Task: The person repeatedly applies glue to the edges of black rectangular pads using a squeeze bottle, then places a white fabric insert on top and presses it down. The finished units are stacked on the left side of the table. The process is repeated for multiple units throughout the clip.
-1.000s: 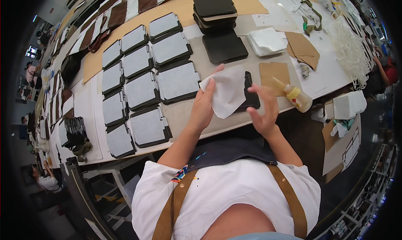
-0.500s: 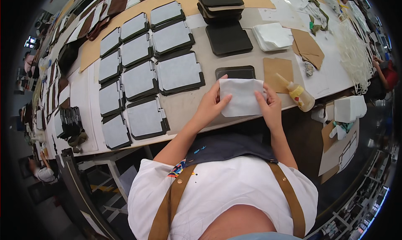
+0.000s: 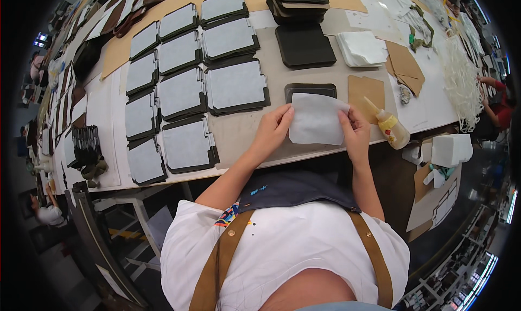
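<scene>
A thin white sheet is held up between my two hands above the table's front edge. My left hand pinches its left edge, and my right hand grips its upper right corner, thumb on top. Just behind the sheet lies a black rounded panel, partly covered by it. Farther back, a flat black piece with rounded corners lies below a taller stack of dark pieces. To its right sits a pile of white sheets.
Several stacks of black pieces topped with white sheets stand in rows at the left. Right of my hands are a brown card and a yellowish squeeze bottle with a thin nozzle. A bundle of pale cords hangs at the right edge.
The white sheet now looks flatter and more stretched out between my hands. My left fingers have shifted to its edge. The view has moved slightly.
</scene>
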`<state>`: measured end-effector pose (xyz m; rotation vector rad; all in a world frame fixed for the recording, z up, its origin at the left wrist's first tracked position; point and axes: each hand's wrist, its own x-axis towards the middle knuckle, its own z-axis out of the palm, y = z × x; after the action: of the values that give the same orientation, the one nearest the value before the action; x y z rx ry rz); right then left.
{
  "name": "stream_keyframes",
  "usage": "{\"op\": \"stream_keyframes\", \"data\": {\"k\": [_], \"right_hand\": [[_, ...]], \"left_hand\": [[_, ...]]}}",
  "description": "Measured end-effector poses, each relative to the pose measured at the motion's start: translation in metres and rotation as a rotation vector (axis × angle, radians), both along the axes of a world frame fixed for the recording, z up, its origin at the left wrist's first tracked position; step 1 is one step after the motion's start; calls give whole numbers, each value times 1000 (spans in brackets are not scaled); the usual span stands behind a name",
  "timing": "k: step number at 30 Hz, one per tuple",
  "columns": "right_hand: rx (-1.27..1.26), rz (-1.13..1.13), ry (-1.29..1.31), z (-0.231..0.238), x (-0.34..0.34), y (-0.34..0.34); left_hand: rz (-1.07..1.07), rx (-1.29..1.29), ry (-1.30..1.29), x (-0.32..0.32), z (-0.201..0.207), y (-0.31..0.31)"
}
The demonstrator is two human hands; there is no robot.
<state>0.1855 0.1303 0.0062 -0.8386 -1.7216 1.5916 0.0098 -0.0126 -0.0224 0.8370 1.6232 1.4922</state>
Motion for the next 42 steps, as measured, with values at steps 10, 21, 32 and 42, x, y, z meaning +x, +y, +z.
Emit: {"op": "stream_keyframes", "data": {"k": [10,21,32,42], "right_hand": [[17,-42,-190,-1,-10,15],[251,-60,-284,-17,-29,29],[291,-69,-322,-17,-29,31],[484,-110,-493,0,-29,21]], "left_hand": [[171,-11,320,10,16,2],[210,-69,622,2,-3,6],[209,-101,625,3,-6,8],[167,-166,641,3,2,9]]}}
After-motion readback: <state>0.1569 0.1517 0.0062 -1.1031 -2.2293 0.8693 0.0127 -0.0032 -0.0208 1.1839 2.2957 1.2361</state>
